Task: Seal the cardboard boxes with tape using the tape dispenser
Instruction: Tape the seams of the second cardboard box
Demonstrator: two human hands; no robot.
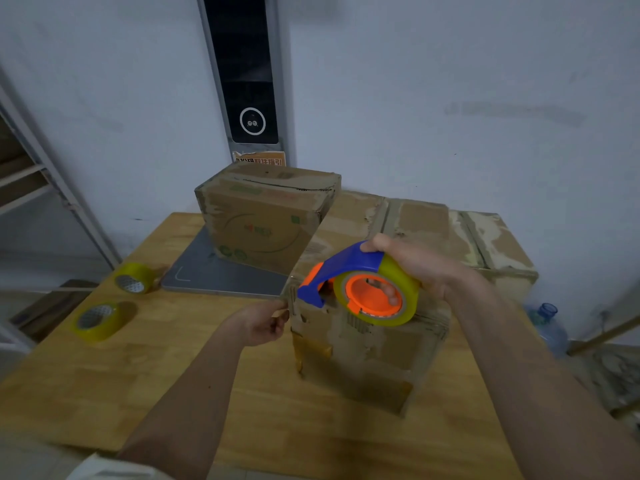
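Note:
A worn cardboard box (367, 355) stands on the wooden table (145, 368) in front of me. My right hand (419, 265) grips a blue and orange tape dispenser (349, 271) loaded with a yellowish roll, held over the box's near top edge. Fingers show through the orange hub. My left hand (263, 323) pinches something thin at the box's upper left corner; it looks like the tape end, but blur hides it. A second cardboard box (263, 216) sits behind on a grey scale plate (207, 275).
Two spare yellowish tape rolls (133, 277) (98, 320) lie on the table's left side. More worn boxes (450, 230) stand at the back right against the wall. A metal shelf frame (52, 174) is at far left, and a blue water bottle (549, 323) sits on the floor, right.

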